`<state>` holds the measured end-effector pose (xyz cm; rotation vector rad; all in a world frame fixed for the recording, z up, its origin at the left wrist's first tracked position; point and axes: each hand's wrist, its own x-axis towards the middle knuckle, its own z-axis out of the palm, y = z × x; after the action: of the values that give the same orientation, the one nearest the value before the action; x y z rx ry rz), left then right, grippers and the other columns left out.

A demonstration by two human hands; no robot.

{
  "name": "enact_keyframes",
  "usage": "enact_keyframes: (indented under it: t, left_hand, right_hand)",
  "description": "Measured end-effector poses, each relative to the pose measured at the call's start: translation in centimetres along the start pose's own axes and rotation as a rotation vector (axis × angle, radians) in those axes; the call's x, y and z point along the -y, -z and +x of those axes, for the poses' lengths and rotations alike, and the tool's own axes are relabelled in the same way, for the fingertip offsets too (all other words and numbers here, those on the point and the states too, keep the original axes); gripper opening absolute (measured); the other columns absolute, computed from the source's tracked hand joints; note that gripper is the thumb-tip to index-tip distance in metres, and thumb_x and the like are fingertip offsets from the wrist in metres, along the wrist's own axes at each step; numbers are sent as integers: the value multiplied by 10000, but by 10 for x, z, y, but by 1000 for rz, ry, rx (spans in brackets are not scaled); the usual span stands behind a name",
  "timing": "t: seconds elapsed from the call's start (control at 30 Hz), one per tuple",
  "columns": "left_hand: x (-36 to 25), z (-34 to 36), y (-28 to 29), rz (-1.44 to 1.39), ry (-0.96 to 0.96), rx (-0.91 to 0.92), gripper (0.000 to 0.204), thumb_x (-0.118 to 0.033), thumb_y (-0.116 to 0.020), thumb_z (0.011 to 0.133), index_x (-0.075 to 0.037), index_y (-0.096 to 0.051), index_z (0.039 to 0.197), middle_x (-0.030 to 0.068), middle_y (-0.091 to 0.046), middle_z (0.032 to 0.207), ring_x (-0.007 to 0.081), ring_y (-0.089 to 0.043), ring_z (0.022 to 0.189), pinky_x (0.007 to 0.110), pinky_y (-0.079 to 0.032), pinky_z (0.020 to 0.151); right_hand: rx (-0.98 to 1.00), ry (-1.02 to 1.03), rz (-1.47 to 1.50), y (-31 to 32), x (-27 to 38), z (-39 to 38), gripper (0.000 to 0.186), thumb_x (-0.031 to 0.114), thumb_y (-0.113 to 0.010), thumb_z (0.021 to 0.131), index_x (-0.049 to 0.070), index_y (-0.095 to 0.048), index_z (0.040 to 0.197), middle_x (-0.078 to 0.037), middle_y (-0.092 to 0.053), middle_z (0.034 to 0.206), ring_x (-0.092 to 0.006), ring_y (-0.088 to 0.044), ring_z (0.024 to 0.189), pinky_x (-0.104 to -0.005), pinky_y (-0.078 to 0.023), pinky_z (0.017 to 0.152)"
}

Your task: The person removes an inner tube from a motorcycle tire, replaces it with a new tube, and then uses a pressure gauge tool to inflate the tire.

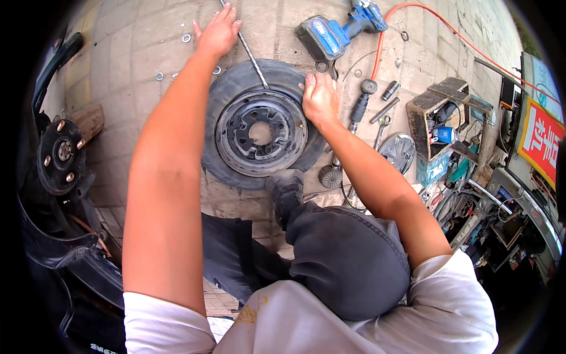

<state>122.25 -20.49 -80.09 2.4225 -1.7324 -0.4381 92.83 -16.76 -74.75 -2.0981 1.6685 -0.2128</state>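
Note:
A black tyre [224,162] on a dark steel wheel rim [231,141] lies flat on the paving in front of me. One end of a long metal tyre lever [253,61] meets the bead at the rim's far side. Beside the lever's outer part is my left hand [217,34], its fingers spread and the lever passing against it. My right hand [321,100] has its fingers curled down on the tyre's far right sidewall; what lies under them is hidden. At the near edge, my dark shoe [287,187] presses on the tyre.
A blue cordless impact wrench [339,32] lies beyond the tyre, near an orange hose [413,5]. To the right are an air tool [361,106], sockets [390,90], a wooden toolbox [421,112] and a hubcap [398,151]. A wheel hub [62,152] with studs stands at left.

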Motion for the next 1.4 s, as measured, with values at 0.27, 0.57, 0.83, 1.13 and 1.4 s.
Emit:
enact_keyframes:
  t: [0.27,0.57,0.83,1.13,1.4]
  left_hand:
    - [-14,11,14,-55,34,80,543,-448,-364,980,-207,-340,1466,-53,-193,1571,222,-251,1425,687,-28,1077]
    - [-18,-49,25,-565,-96,-274,658,-275,-512,921,12,-256,1454,260,-208,1512,377,-263,1389,435,-216,1136]
    - [-31,-254,13,-277,351,-217,806,-428,-634,845,46,-314,1414,259,-292,1481,389,-284,1374,545,-189,1119]
    - [-20,-282,-9,-293,396,-122,918,-465,-670,811,-28,-196,1464,189,-291,1488,361,-301,1369,589,-192,1104]
    - [-13,-277,-1,-295,464,-52,943,-465,-689,792,-75,-176,1481,151,-282,1504,351,-331,1354,545,-209,1108]
  right_hand:
    - [-47,34,-86,-14,-12,14,332,371,-464,943,59,-573,974,-146,-560,1040,-341,-505,1017,-484,-399,857]
    - [-4,12,28,-20,-12,1,409,443,-443,947,65,-588,998,-146,-579,1062,-332,-509,1074,-480,-402,885]
    - [113,-167,239,14,-34,-24,897,684,-620,731,-52,-532,1237,-253,-516,1269,-359,-480,1210,-421,-372,1033]
    - [409,-282,-116,31,-19,-67,1005,425,-863,594,-95,-373,1300,-238,-522,1281,-330,-536,1186,-378,-442,994]
    - [429,-347,-92,30,-7,-71,877,360,-835,656,-45,-408,1306,-207,-531,1303,-335,-537,1191,-394,-448,991]
